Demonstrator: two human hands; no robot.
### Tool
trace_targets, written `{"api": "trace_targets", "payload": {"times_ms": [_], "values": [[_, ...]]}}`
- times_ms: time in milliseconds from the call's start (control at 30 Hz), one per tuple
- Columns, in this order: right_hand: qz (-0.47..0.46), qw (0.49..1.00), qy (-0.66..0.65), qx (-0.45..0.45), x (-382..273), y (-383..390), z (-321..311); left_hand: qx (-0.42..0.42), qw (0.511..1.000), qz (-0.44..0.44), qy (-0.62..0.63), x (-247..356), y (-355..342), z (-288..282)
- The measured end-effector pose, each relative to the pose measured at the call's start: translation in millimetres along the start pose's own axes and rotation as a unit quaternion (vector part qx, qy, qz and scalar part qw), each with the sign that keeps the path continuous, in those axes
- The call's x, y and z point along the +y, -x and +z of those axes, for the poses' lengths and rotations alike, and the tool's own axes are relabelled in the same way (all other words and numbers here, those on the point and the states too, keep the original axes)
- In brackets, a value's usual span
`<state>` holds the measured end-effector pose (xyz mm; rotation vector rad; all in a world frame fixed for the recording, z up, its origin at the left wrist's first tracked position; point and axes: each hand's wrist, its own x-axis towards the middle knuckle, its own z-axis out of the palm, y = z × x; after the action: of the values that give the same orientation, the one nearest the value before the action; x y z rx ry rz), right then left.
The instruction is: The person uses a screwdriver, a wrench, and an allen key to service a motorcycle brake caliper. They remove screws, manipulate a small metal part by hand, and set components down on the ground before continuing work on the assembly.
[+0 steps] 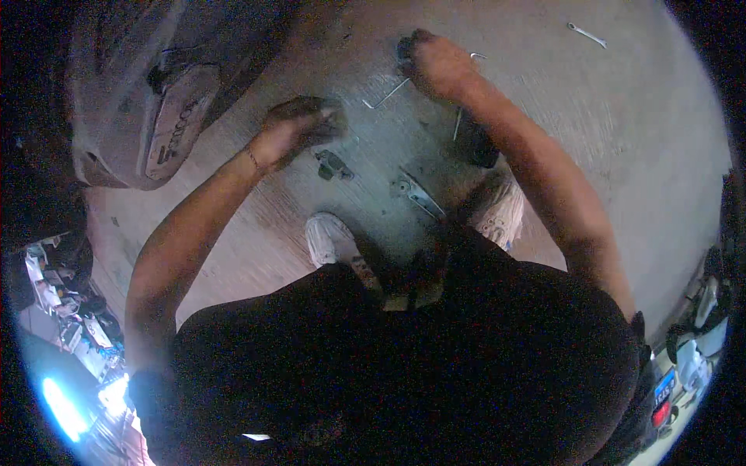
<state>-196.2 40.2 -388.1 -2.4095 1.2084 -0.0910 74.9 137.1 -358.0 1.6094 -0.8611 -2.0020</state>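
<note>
My right hand point(441, 68) is at the far middle, its fingers curled round a small dark part point(405, 51) whose kind I cannot make out. Nearer and to the left, my left hand point(295, 128) hovers over the floor, its fingers smeared by motion; a greyish blur at the fingertips may be a held thing. Just below that hand lies a small dark metal part point(334, 165). Between the hands rests a thin bent metal rod point(386, 95). A flat, light metal piece point(422, 194) lies closer to my feet.
A combination wrench point(587, 35) lies at the far right. Under my right forearm sits a dark object point(476, 146), partly hidden, with thin rods beside it. A large grey motor-vehicle body panel point(124, 101) stands at the left. My light shoes point(330, 239) are on the concrete floor point(622, 155).
</note>
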Motion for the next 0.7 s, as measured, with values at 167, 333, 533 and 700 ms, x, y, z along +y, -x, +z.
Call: {"api": "trace_targets", "payload": {"times_ms": [167,333,533,700], "values": [[-0.02,1.0,-0.009,-0.012,1.5,-6.2,9.4,-0.004,0.997,-0.022,0.067,19.1,9.4,23.4],[0.0,0.887,-0.461,-0.014,-39.0,26.0,0.4,0.019,0.993,-0.012,0.112,21.2,19.1,36.4],[0.082,0.827,-0.555,0.034,-69.0,52.2,-6.9,0.009,0.99,-0.002,0.139,30.8,23.4,55.3],[0.077,0.865,-0.49,0.081,-79.1,56.3,-19.0,0.037,0.992,0.032,0.113,29.4,25.6,56.8]]}}
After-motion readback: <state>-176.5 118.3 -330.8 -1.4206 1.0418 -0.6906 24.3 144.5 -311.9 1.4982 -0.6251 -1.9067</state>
